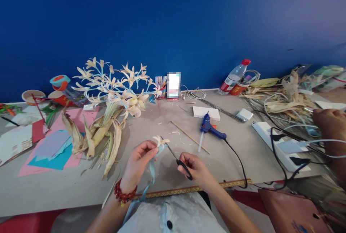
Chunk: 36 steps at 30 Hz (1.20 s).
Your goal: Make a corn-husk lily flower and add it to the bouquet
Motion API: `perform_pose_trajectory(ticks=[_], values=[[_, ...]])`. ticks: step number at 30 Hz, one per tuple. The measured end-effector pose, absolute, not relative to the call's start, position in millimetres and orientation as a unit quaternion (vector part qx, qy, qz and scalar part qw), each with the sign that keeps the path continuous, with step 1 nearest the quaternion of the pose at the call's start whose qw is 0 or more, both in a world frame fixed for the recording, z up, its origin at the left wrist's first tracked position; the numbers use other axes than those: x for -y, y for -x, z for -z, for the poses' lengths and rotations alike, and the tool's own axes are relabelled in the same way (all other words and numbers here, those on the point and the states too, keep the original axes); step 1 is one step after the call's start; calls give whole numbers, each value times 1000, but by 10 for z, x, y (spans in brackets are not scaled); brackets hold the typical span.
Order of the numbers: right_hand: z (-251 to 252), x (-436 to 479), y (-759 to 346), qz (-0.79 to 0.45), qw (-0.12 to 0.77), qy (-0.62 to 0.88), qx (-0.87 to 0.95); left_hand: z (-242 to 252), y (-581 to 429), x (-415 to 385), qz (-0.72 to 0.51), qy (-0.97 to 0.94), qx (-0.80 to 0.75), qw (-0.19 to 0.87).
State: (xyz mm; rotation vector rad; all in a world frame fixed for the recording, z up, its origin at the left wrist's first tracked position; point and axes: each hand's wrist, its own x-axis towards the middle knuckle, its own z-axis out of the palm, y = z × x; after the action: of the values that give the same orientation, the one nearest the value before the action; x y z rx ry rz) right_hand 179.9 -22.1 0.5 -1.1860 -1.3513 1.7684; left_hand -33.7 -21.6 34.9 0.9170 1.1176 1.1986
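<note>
Flower [161, 141] stands pinched in left hand [142, 156], right hand [195, 168] curled round scissors [178, 161].

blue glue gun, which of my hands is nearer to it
Right. The right hand, holding scissors, is left of the glue gun, on its near side; the left hand, pinching the pale flower, is farther left.

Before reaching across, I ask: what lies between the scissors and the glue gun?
Between scissors and glue gun, the head view shows a thin tan stick and pale scraps.
</note>
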Motion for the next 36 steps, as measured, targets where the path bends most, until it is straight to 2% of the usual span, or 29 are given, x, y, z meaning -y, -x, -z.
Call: perform_pose_trajectory(ticks=[8, 36], values=[[-129, 249, -1797, -710, 272, 418, 498, -325, 358, 227, -516, -394, -477, 592], [-197, 223, -1732, -707, 299, 413, 491, -354, 343, 217, -494, -415, -484, 592]])
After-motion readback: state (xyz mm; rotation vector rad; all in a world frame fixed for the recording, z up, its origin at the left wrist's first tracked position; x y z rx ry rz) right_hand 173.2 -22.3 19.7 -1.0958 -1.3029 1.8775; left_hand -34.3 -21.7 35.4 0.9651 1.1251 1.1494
